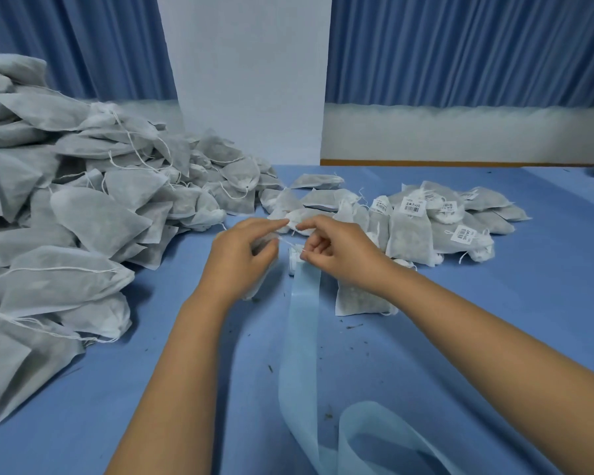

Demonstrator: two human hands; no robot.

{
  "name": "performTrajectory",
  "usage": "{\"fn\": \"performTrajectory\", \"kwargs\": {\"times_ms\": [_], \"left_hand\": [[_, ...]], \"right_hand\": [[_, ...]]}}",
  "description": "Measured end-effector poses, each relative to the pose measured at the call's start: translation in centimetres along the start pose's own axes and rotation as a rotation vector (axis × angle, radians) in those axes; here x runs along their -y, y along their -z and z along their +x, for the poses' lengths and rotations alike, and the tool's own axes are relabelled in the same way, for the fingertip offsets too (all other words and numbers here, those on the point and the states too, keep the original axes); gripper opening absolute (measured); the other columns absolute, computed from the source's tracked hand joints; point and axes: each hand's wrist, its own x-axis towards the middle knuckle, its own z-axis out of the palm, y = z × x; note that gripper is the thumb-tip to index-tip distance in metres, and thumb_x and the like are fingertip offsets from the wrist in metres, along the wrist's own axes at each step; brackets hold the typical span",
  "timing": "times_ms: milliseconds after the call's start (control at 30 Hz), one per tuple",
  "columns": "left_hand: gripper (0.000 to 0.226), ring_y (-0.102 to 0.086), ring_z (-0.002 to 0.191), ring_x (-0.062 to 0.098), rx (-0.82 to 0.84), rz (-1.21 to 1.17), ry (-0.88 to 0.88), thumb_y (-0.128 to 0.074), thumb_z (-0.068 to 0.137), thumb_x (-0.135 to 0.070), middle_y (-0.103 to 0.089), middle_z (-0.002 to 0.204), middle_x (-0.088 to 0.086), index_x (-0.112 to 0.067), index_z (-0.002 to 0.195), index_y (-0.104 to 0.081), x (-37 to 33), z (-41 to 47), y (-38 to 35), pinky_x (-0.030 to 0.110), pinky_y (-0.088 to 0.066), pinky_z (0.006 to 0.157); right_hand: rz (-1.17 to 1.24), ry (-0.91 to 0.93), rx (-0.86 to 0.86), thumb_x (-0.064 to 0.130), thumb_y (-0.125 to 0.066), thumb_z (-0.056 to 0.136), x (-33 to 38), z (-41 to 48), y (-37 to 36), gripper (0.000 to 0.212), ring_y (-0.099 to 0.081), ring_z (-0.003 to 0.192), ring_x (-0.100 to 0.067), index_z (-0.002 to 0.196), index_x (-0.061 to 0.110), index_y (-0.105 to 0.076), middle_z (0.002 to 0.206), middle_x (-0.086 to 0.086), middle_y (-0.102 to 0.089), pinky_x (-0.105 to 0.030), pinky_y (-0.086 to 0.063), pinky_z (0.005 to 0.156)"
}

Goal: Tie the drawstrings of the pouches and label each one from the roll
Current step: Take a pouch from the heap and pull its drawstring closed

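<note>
Tabletop (494, 320); both hands (239, 258) (336, 255) pinched on drawstring (288, 242)

The grey non-woven pouch (262, 248) gripped in the left hand (240, 258) is largely hidden behind it. The white label roll (292, 265) is half covered by the right hand (336, 252), which pinches a thin white drawstring (286, 241) too fine to trace. Print on the barcode labels (411, 205) is too small to read.

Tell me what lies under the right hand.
A pouch lies on the blue table beneath the right hand, with its lower half showing. The hand and wrist cover its top, so its drawstring cannot be seen.
</note>
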Motion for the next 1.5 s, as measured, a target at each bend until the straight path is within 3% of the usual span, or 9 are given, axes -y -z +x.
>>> {"fn": "performTrajectory", "kwargs": {"times_ms": [100,233,433,633,900,1067,1200,1300,1500], "left_hand": [[0.017,-0.058,0.091,0.016,0.057,0.067,0.077,-0.065,0.085,-0.014,-0.071,0.089,-0.007,-0.024,0.090,-0.078,-0.6,-0.1,0.3,0.032,-0.044,0.091],[0.017,-0.058,0.078,0.008,0.190,-0.025,0.217,-0.067,0.085,-0.021,-0.070,0.076,-0.006,-0.029,0.071,-0.073,-1.9,-0.3,0.2,0.023,-0.044,0.074],[0.035,-0.067,0.083,0.003,0.240,-0.632,0.297,-0.058,0.092,-0.008,-0.076,0.084,-0.002,-0.023,0.068,-0.077,-3.2,-0.3,1.2,0.011,-0.047,0.075],[0.016,-0.071,0.081,0.004,0.118,-0.990,0.447,-0.066,0.086,-0.016,-0.077,0.101,0.002,-0.019,0.082,-0.081,-3.7,-0.5,0.6,0.013,-0.052,0.069],[0.013,-0.067,0.093,-0.008,0.234,-0.404,0.328,-0.069,0.090,-0.018,-0.077,0.091,-0.015,-0.023,0.088,-0.081,-2.3,-0.7,0.3,0.004,-0.045,0.078],[0.025,-0.068,0.104,0.004,0.420,-0.494,0.320,-0.064,0.092,-0.015,-0.077,0.090,-0.008,-0.025,0.074,-0.078,-3.0,-0.7,0.0,0.021,-0.046,0.095],[0.023,-0.069,0.100,0.003,0.410,-0.581,0.369,-0.065,0.091,-0.019,-0.076,0.085,-0.005,-0.027,0.072,-0.078,-3.3,-0.7,0.1,0.020,-0.042,0.091],[0.030,-0.069,0.097,0.004,0.422,-0.596,0.402,-0.061,0.095,-0.015,-0.077,0.088,-0.002,-0.026,0.072,-0.077,-3.1,-0.7,0.3,0.020,-0.043,0.089],[0.028,-0.067,0.096,0.006,0.393,-0.589,0.398,-0.059,0.094,-0.015,-0.076,0.087,-0.001,-0.023,0.073,-0.076,-2.8,-0.7,0.4,0.022,-0.043,0.090]], "right_hand": [[-0.152,0.057,-0.070,0.012,-0.067,0.089,-0.2,-0.6,0.9,0.012,-0.059,0.077,-0.011,0.100,0.010,-0.072,0.087,-0.001,-0.068,-0.020,-0.048,0.076],[-0.180,0.142,-0.216,0.014,-0.066,0.089,-0.2,-1.1,1.6,0.009,-0.053,0.075,-0.006,0.094,0.012,-0.073,0.082,0.007,-0.061,-0.013,-0.039,0.069],[-0.220,0.171,-0.325,0.016,-0.064,0.092,-0.9,-1.9,1.3,0.009,-0.053,0.074,-0.012,0.094,0.012,-0.072,0.081,0.004,-0.065,-0.026,-0.044,0.072],[-0.309,0.265,-0.218,0.010,-0.064,0.089,-0.2,-2.6,-0.7,0.011,-0.059,0.075,-0.025,0.097,0.007,-0.072,0.077,-0.007,-0.064,-0.031,-0.047,0.070],[-0.363,0.330,-0.166,0.017,-0.058,0.095,0.3,-2.5,0.6,0.015,-0.055,0.086,-0.022,0.102,0.012,-0.071,0.088,-0.004,-0.058,-0.038,-0.049,0.066],[-0.250,0.227,-0.224,0.021,-0.060,0.094,-0.2,-2.0,1.2,0.015,-0.048,0.085,-0.009,0.103,0.018,-0.072,0.090,0.002,-0.056,-0.026,-0.042,0.070],[-0.028,0.028,-0.155,0.027,-0.066,0.090,-0.8,-1.9,0.6,0.025,-0.051,0.092,-0.002,0.115,0.025,-0.064,0.110,0.009,-0.051,-0.010,-0.037,0.078],[0.033,-0.027,-0.194,0.021,-0.069,0.085,-0.8,-1.7,0.9,0.017,-0.047,0.107,-0.006,0.100,0.026,-0.063,0.110,0.008,-0.047,-0.020,-0.040,0.087],[0.207,-0.083,-0.099,0.023,-0.077,0.078,0.3,-1.8,1.6,0.017,-0.054,0.096,-0.002,0.074,0.037,-0.069,0.098,0.013,-0.053,-0.021,-0.043,0.082]]}}
